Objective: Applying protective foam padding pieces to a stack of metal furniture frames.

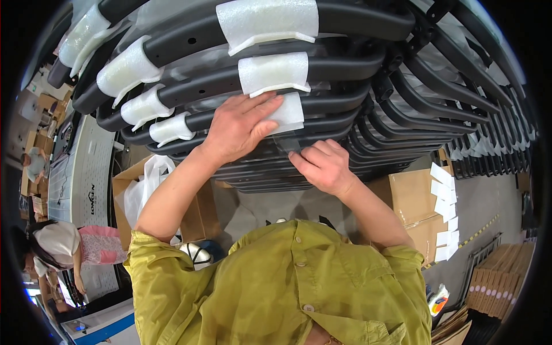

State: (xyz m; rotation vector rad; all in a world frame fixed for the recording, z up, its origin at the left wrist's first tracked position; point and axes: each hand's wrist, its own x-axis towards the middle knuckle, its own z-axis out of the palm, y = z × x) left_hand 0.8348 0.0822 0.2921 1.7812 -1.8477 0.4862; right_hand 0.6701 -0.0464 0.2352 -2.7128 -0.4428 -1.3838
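My left hand (244, 126) presses a small white foam sheet (289, 112) against a black metal tube, thumb and fingers lying on the sheet. Just to the right and lower, my right hand (323, 167) is closed, with its fingertips pinching a clear plastic strip (286, 144) that stretches toward the foam's lower edge. The strip is see-through and its ends are hard to make out. Above my hands, a white foam wrap (274, 73) sits around the tube of a stacked black metal frame (345, 67). A larger foam wrap (269, 22) covers the tube above that.
More foam wraps (171, 129) line the stack's left side. An open cardboard box (201, 210) with white plastic bags stands at left, a carton (411, 195) with white paper slips at right. Flattened cartons (499, 279) lean lower right. Another person (63, 247) is at far left.
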